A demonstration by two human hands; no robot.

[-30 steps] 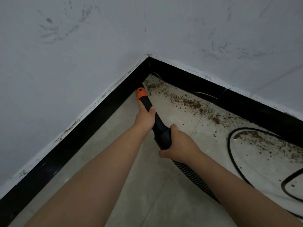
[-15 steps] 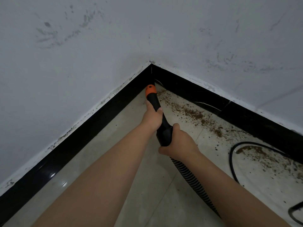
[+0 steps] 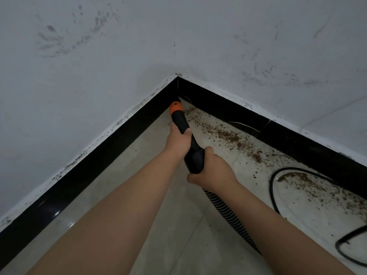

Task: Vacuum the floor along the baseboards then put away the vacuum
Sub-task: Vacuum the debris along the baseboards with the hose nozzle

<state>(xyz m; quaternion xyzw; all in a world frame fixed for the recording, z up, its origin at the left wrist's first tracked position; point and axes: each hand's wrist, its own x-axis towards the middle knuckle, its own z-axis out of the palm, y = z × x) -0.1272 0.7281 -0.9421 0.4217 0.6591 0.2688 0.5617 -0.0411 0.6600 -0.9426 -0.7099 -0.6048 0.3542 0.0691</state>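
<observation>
Because debris (image 3: 228, 133) lined the far baseboard (image 3: 248, 118), left hand (image 3: 177, 142) and right hand (image 3: 211, 170) both gripped the crevice nozzle (image 3: 178, 118), steering its orange tip (image 3: 175, 107) into the corner.

hose (image 3: 228, 211) end hidden, cable (image 3: 275, 195) cut off

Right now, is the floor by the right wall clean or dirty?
Dirty. Brown crumbs lie along the right baseboard, from the orange nozzle in the corner out past the black cord.
</observation>
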